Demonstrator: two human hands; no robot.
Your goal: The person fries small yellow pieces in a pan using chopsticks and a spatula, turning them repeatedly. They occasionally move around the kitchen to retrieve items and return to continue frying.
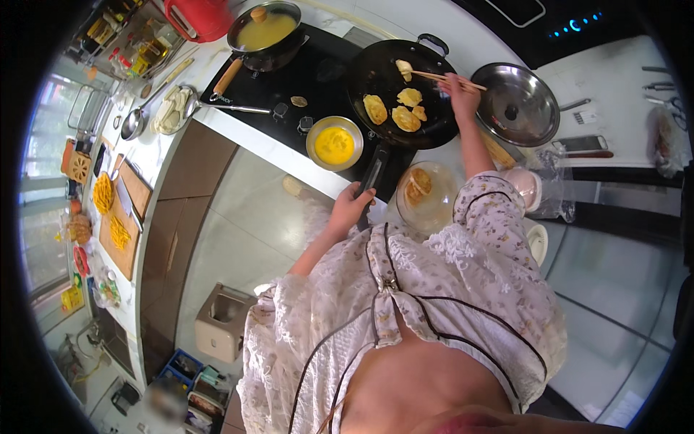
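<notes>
My left hand [349, 205] is closed around the black handle of a dark frying pan [363, 81]. Above the pan's right side, my right hand [461, 93] holds a pair of wooden chopsticks [434, 77]. Their tips touch a pale, egg-coated piece [404, 69] at the pan's upper part. Several yellow, lightly browned pieces [406, 118] lie flat in the pan. A metal bowl of beaten egg [334, 145] sits on the cooktop left of the pan's handle. Browned pieces rest in a clear glass bowl [425, 196] near my right forearm.
A lidded pot [264, 35] with a wooden handle stands at the cooktop's far left. Right of the pan lies a large metal lid [518, 106]. A skimmer [233, 108] reaches over the cooktop's left edge. The left counter holds a ladle [132, 126] and a cutting board [122, 266] with a knife.
</notes>
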